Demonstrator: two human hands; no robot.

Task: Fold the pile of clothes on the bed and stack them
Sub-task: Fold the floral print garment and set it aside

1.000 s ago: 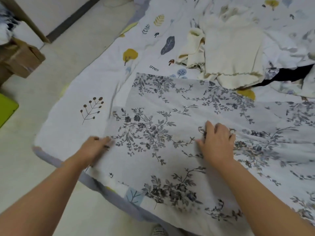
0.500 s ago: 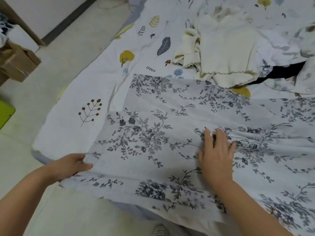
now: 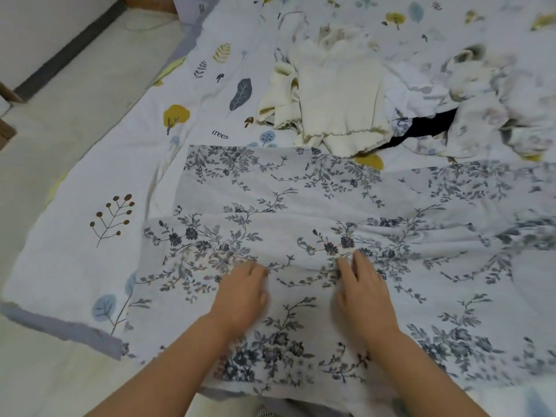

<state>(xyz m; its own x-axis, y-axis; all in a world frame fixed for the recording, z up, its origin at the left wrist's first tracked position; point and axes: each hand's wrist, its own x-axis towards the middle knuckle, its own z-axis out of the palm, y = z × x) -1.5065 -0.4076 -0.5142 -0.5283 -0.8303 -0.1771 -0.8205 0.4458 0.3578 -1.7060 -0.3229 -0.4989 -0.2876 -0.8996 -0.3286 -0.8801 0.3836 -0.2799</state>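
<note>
Both hands, the left hand (image 3: 240, 291) and right hand (image 3: 362, 288), are pressing flat on the floral garment (image 3: 301, 206) lying across the bed (image 3: 75, 251); smoothing outward before creasing would be keeping the fold square.

Bare bed sheet (image 3: 90, 266) left of the floral cloth (image 3: 301, 200) is passable; cream garment (image 3: 340, 94) and crumpled clothes (image 3: 496, 100) block behind.
</note>
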